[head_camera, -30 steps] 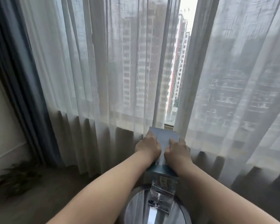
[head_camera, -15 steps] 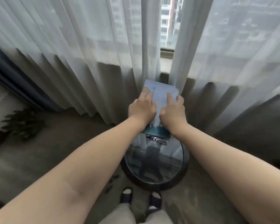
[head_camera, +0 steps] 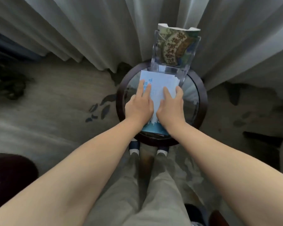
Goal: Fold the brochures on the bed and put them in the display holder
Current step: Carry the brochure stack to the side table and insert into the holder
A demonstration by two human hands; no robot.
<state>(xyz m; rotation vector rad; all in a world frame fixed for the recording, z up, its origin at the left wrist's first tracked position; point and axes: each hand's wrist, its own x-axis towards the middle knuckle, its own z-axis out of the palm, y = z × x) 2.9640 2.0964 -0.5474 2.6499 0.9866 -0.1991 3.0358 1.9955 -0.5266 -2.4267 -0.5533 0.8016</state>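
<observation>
Brochures [head_camera: 160, 85], a pale blue stack, over the round glass table [head_camera: 203, 101], just before the clear display holder [head_camera: 155, 62]; left hand [head_camera: 139, 108] and right hand [head_camera: 170, 110] hold it; fingers slightly spread on top, thumbs hidden beneath.

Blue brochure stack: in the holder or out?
Out. The left hand and right hand hold the brochure stack over the glass table, in front of the clear holder.
</observation>
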